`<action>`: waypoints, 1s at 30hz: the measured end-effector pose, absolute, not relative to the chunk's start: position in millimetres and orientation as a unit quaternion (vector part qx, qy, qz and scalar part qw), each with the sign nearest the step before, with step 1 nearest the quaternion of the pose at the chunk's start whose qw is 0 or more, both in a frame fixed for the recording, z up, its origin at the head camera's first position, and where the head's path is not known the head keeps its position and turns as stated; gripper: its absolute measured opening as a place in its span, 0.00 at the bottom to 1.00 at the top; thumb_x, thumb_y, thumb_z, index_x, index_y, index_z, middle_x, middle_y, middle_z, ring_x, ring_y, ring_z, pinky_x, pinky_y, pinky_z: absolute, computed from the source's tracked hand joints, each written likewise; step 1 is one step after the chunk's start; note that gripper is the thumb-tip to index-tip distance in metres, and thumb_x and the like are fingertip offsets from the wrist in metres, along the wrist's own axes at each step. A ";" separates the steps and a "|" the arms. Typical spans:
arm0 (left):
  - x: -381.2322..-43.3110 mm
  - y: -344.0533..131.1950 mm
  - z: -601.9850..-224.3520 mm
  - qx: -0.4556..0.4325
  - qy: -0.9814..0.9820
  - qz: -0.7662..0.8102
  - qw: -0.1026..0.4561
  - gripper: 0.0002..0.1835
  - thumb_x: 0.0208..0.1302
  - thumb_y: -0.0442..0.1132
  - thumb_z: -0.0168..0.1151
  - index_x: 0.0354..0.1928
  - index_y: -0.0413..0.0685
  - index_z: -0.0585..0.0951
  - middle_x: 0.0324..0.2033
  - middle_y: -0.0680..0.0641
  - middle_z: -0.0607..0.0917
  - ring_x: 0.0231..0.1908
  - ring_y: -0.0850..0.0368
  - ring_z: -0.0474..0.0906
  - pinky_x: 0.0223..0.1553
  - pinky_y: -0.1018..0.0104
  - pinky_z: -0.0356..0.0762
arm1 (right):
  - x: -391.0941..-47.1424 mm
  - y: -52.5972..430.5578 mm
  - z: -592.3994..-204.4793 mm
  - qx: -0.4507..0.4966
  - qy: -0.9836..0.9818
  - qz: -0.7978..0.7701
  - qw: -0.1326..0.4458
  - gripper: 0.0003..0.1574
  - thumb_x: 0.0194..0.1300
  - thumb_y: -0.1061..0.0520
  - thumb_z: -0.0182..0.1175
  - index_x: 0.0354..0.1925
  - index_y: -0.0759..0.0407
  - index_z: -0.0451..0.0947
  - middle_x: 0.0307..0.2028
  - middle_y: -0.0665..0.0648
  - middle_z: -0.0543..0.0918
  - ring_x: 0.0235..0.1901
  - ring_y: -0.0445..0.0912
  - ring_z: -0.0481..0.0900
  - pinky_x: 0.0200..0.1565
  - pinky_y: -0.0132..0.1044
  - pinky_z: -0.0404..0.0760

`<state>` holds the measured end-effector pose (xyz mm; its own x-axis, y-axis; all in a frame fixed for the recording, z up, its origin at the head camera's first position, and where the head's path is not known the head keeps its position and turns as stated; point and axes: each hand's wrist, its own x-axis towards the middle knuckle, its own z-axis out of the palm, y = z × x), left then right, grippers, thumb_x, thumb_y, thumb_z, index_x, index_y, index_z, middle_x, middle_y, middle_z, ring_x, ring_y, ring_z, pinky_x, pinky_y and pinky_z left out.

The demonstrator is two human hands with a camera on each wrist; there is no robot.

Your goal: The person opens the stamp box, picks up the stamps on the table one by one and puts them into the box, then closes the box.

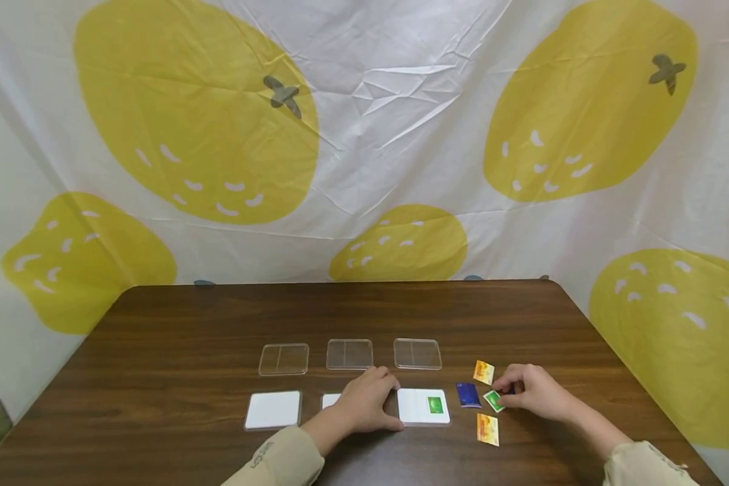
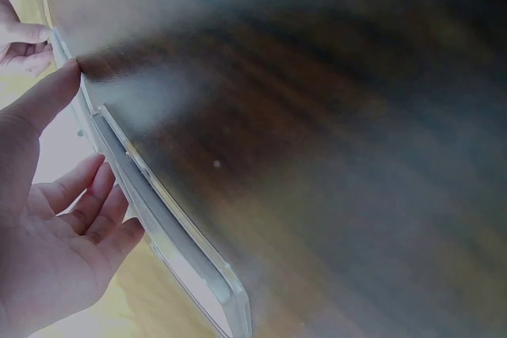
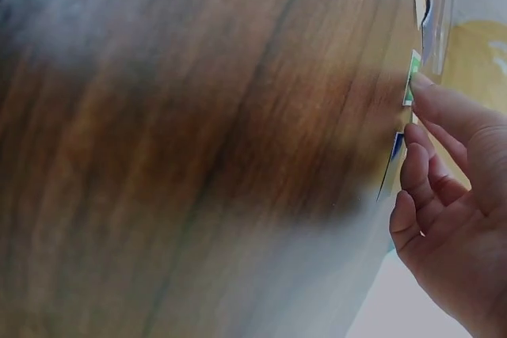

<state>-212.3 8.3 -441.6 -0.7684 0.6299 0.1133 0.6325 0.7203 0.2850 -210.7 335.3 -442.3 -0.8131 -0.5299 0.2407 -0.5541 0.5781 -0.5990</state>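
Observation:
In the head view my left hand (image 1: 367, 401) rests at the left side of the rightmost white card (image 1: 414, 407), thumb at its near corner and fingertips at its far corner. The card lies in a shallow clear case, with a small green stamp (image 1: 435, 405) on its right half. My right hand (image 1: 537, 391) pinches another green stamp (image 1: 494, 401) by its right edge. That stamp stands tilted at the thumb in the right wrist view. Close by lie a blue stamp (image 1: 468, 395) and two orange stamps (image 1: 484, 372). Another blue stamp (image 3: 395, 146) is partly hidden under the right fingers.
A second white card (image 1: 330, 400) is mostly hidden behind my left hand, and a third white card (image 1: 273, 410) lies farther left. Three clear lids (image 1: 349, 354) form a row behind the cards. A lemon-print cloth (image 1: 364, 135) hangs beyond the dark wooden table (image 1: 188, 317).

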 end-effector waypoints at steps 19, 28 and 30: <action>-211.3 8.8 -438.9 -0.339 -0.928 -0.156 -0.002 0.28 0.39 0.56 0.72 0.41 0.48 0.77 0.37 0.54 0.75 0.42 0.58 0.71 0.44 0.67 0.72 | -207.7 338.2 -447.7 0.282 -0.898 0.337 0.014 0.14 0.49 0.63 0.67 0.34 0.73 0.81 0.22 0.48 0.75 0.20 0.31 0.62 0.18 0.26 0.64; -212.0 7.9 -439.2 -0.341 -0.926 -0.163 0.000 0.28 0.39 0.56 0.72 0.41 0.47 0.77 0.36 0.55 0.74 0.40 0.59 0.70 0.39 0.69 0.72 | -205.6 336.3 -447.7 0.269 -0.899 0.346 0.024 0.11 0.48 0.62 0.67 0.32 0.68 0.83 0.20 0.43 0.72 0.19 0.31 0.62 0.17 0.27 0.64; -212.1 8.0 -439.8 -0.342 -0.926 -0.162 0.002 0.28 0.39 0.56 0.72 0.41 0.48 0.77 0.36 0.55 0.74 0.40 0.59 0.70 0.39 0.69 0.72 | -206.3 335.7 -447.9 0.263 -0.899 0.349 0.028 0.10 0.46 0.63 0.68 0.30 0.67 0.83 0.20 0.44 0.73 0.19 0.31 0.63 0.18 0.27 0.65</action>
